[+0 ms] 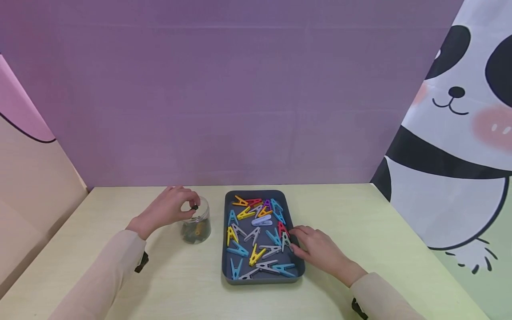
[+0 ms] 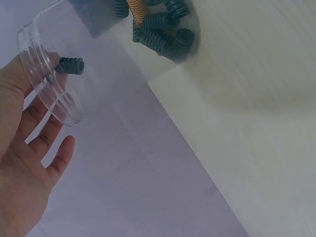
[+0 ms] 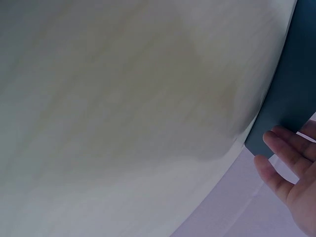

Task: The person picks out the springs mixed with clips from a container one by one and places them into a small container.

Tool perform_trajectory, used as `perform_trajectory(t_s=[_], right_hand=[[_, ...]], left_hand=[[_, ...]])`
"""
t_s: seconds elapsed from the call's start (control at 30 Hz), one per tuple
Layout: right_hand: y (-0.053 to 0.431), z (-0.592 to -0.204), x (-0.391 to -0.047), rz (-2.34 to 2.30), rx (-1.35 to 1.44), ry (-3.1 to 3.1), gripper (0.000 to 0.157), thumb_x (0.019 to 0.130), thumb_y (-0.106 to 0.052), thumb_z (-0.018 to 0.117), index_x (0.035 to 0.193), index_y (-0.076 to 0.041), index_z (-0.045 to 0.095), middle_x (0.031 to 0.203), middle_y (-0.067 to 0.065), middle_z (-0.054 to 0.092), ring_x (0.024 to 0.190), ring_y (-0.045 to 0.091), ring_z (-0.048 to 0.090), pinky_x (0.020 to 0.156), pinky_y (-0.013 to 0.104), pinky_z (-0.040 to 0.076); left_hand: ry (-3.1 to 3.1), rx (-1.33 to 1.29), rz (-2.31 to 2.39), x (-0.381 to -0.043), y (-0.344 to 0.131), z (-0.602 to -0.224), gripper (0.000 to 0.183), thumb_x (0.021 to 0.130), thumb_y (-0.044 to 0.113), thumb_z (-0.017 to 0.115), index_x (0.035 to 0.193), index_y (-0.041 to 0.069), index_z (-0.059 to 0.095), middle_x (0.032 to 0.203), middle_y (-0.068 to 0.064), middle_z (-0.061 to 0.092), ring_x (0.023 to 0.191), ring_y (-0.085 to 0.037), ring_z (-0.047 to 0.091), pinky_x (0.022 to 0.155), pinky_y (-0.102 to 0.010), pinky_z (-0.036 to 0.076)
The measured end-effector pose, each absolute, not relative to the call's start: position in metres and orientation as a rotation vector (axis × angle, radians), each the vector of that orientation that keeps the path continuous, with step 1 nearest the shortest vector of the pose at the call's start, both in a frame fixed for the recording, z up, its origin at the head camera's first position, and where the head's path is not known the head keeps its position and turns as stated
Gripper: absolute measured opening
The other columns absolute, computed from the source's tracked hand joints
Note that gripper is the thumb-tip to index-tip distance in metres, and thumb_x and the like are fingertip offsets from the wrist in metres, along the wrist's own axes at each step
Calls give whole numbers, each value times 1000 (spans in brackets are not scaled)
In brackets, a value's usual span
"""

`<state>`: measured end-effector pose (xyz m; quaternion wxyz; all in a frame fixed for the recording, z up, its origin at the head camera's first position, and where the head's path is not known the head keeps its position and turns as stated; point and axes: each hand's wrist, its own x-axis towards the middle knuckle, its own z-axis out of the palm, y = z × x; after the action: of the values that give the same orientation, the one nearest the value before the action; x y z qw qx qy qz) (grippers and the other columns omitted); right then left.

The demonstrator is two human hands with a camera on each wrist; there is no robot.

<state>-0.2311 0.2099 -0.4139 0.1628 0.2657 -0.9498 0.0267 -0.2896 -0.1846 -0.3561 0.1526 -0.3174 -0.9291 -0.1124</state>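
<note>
My left hand (image 1: pixel 168 210) pinches a small dark green coil spring (image 2: pixel 73 65) between thumb and fingers at the mouth of a clear round jar (image 1: pixel 205 224). More dark green springs (image 2: pixel 159 40) and an orange spring (image 2: pixel 138 11) lie at the bottom of the jar. To the right of the jar is a dark grey tray (image 1: pixel 223 253) holding many plastic clothespins in yellow, blue, grey, red and other colours. My right hand (image 1: pixel 320 250) rests at the tray's right rim with relaxed fingers, close to a grey clothespin (image 1: pixel 286 242) and a red clothespin (image 1: pixel 282 228).
Jar and tray stand on a pale wooden table (image 1: pixel 168 284). A purple sheet (image 1: pixel 240 98) hangs along its back edge. At the right, a panda picture (image 1: pixel 452 146) covers the side wall.
</note>
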Motion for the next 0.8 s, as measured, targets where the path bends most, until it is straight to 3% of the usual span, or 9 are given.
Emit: perform_trajectory(t_s=[0.8], right_hand=[[210, -413, -230, 81, 759, -2701, 36, 84, -32, 62, 109, -7, 61, 110, 8, 63, 99, 21, 60, 80, 37, 51]], left_hand=[[-2727, -868, -392, -291, -184, -359, 19, 75, 17, 72, 92, 18, 64, 83, 9, 61, 84, -12, 51, 82, -39, 39]])
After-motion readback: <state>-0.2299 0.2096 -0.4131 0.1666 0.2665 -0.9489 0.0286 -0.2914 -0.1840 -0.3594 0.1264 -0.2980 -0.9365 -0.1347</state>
